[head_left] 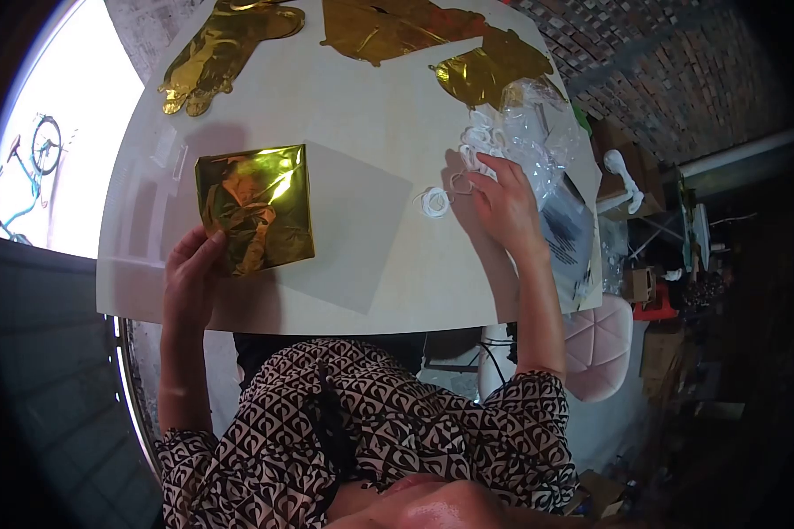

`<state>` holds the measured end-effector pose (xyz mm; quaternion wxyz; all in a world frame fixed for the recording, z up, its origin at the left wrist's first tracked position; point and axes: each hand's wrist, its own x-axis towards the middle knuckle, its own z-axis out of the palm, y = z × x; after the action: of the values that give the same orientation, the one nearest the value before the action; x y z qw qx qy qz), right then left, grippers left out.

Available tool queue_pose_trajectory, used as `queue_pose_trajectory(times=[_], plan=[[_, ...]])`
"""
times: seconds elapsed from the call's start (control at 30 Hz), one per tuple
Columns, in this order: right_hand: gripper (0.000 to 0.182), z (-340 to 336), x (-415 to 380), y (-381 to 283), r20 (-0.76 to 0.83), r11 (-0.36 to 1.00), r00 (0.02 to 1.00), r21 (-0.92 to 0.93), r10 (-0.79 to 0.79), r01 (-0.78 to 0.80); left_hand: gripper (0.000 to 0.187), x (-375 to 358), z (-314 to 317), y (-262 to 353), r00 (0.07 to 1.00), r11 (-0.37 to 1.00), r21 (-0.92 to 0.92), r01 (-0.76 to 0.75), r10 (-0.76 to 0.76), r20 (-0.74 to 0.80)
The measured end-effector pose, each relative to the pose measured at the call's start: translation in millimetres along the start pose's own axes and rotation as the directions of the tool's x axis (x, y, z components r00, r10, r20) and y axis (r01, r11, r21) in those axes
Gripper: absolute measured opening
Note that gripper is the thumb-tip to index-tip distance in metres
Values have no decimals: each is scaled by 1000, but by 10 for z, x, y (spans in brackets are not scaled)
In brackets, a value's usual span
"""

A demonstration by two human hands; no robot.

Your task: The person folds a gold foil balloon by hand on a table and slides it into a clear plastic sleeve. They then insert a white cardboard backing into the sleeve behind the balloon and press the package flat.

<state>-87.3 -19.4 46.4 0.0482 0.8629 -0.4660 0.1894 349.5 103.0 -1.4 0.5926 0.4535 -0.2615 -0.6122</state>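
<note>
In the head view, the left hand (191, 264) pinches the gold foil packet (260, 212) near-left, over the tabletop (432, 286), perhaps keeping its face uncovered; the right hand (507, 201), fingers narrowed, meets white strings (479, 138), grip unclear.

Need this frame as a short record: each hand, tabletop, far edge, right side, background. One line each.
left hand: left hand pinches the gold foil square near its lower left corner
right hand: right hand, fingers at the white string coils; grip unclear
tabletop: pale table; a small separate coil lies left of the right hand
far edge: three gold foil pieces, lying flat
right side: crumpled clear plastic
background: bicycle at left, padded seat at right
</note>
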Motion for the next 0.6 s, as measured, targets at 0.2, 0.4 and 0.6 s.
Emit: queue_pose_trajectory(times=[0.2,0.4,0.6], plan=[[31,343,56,134,-42,999,998,2,-38,38,18,36,51,-26,1000,1000,23,19,-18,-8],[31,68,5,-221,23,984,998,169,-55,50,16,-16,71,-28,1000,1000,-2,15,-15,-12],[24,186,13,-278,319,932,930,243,185,-269,16,21,41,-55,1000,999,-41,25,-25,-12]])
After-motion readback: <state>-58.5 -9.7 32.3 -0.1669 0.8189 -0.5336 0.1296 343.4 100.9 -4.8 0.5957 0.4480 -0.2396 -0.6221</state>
